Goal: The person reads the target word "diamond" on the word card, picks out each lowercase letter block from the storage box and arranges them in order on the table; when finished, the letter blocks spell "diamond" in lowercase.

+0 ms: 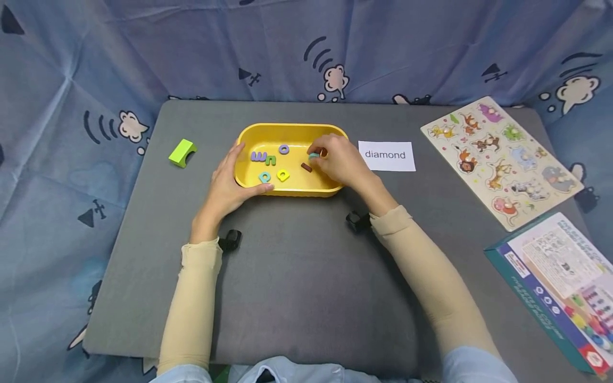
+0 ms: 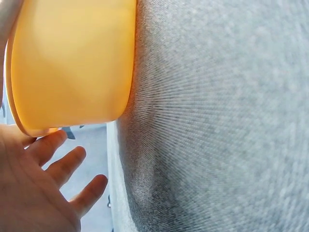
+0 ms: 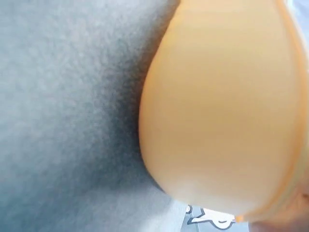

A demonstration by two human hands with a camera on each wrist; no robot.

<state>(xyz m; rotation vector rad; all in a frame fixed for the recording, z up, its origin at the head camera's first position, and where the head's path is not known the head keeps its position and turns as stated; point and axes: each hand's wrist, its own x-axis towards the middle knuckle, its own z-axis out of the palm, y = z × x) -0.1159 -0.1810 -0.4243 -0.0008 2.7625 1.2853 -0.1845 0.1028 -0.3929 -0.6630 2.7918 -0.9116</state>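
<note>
A yellow tray [image 1: 249, 137] holds several small letter pieces. Among them are a purple w-shaped or m-shaped letter [image 1: 258, 157], a green n-shaped letter [image 1: 270, 160], a purple ring letter [image 1: 284, 149], a teal letter [image 1: 264, 177], a yellow letter [image 1: 283, 175] and a brown bar [image 1: 306, 167]. My left hand [image 1: 224, 183] holds the tray's left end, thumb on the near rim and fingers along the left side. In the left wrist view its other fingers spread beside the wall. Over the tray's right part, my right hand [image 1: 341, 162] pinches a light-blue letter piece [image 1: 313, 156], mostly hidden by the fingers.
A white card [image 1: 387, 156] reading "diamond" lies right of the tray. A green arch block [image 1: 182, 153] sits at the left. An animal puzzle board [image 1: 503, 159] and a box [image 1: 551, 287] lie at the right. Blue curtain [image 1: 287, 53] hangs behind the grey table [image 1: 306, 266].
</note>
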